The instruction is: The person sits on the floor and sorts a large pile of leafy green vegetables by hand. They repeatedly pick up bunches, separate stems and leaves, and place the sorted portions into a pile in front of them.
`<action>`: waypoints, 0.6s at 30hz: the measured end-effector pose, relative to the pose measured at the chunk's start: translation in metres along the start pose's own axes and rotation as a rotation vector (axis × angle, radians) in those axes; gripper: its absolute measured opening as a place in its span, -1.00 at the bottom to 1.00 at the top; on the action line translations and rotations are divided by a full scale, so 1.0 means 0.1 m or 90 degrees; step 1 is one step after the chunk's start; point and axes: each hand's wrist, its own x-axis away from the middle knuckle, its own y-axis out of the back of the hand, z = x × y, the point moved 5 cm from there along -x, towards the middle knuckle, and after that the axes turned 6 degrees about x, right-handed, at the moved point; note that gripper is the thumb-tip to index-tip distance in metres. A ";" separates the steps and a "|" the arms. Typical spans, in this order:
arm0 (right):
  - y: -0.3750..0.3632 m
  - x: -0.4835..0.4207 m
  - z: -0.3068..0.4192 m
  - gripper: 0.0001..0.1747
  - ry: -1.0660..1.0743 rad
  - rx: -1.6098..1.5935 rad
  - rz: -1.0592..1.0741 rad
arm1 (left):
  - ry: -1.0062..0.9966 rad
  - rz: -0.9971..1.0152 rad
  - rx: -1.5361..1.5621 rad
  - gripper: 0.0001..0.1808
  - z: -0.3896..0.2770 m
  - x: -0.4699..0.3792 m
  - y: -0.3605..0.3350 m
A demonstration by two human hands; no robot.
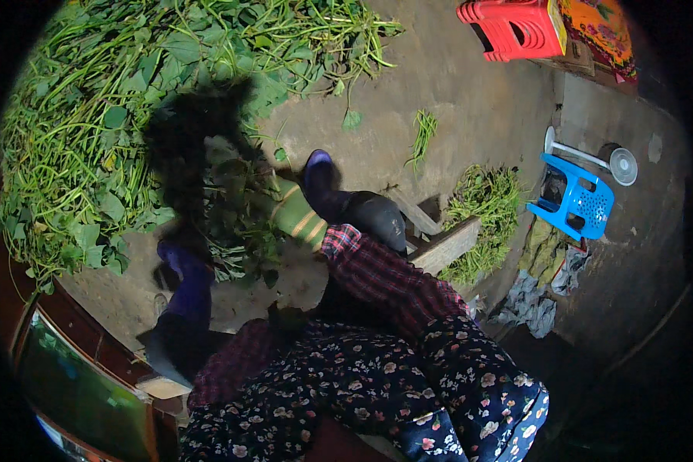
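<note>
A green glove with yellow stripes covers my right hand (296,212), which reaches from a plaid sleeve into deep shadow between the knees. Its fingers are lost in the dark among leafy green stems (260,231), so its hold cannot be made out. My left sleeve (237,361) lies low by the floral garment (358,375); a dark shape at its end, near the lap, may be my left hand (287,319), too dim to tell. A large heap of leafy green vines (92,144) covers the floor ahead and to the left.
A small bunch of stems (423,136) lies on the concrete floor. Right of a wooden stool (447,245) is another pile of stems (485,213). Farther right are a blue plastic stool (589,202) and crumpled bags (528,303). A red stool (514,29) stands top right, a glass-fronted cabinet (81,387) lower left.
</note>
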 end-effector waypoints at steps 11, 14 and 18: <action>0.56 -0.57 -0.21 -0.66 0.068 0.408 -0.088 | 0.014 0.280 0.376 -0.69 -0.69 0.90 -0.45; 0.55 -0.30 0.10 -0.68 0.009 0.242 -0.080 | -0.366 0.019 -0.261 -0.70 -1.23 0.75 0.39; 0.12 0.17 0.56 -0.74 0.137 0.208 0.035 | -0.338 0.313 0.555 -0.41 -2.04 1.08 0.76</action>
